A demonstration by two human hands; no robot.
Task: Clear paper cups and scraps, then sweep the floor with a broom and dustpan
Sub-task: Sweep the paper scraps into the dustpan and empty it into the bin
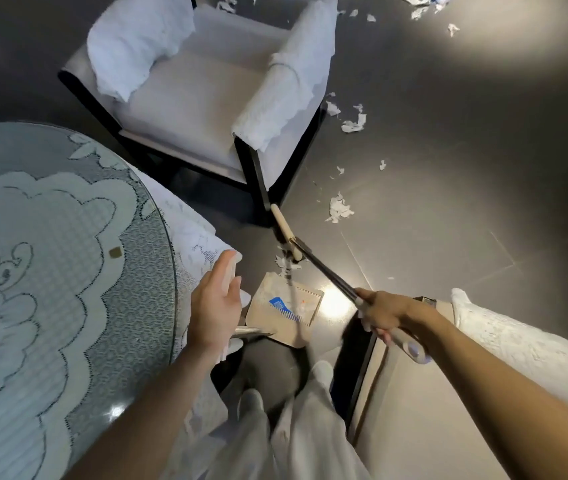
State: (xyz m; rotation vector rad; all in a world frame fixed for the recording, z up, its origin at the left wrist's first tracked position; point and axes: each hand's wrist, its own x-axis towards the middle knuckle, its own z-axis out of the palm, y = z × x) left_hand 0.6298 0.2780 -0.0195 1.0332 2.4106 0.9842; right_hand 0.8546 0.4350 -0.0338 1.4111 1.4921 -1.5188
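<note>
A long broom (325, 266) with a dark shaft and a cream crossbar head is held slantwise over the dark grey polished floor (466, 209), its head lowered just past the front leg of the armchair. The pale grip at its upper end is clasped by the right hand (384, 315), whose fingers are wrapped fully round it. Just beside the broom head, nearer the person, a flat beige dustpan (275, 318) is set on the floor; a blue scrap (276, 302) is seen inside it, and torn white bits lie at its front lip. A silvery metal handle (249, 331) runs from the dustpan under the left hand (216, 303), which is spread with straight fingers and grips nothing; whether the handle is touched cannot be told.

White torn paper scraps (339, 208) are scattered over the floor beyond the broom, with further clusters near the armchair's side (352, 123) and at the far top edge (417, 6).

A pale upholstered armchair (192, 109) on a black frame, its arms draped in white lace, is placed behind the dustpan. To the left a round glass-topped counter (67, 244) over a white lace cloth is seen. A second seat (414, 420) with a lace cover stands at the right, and light trousers (310, 431) appear below.
</note>
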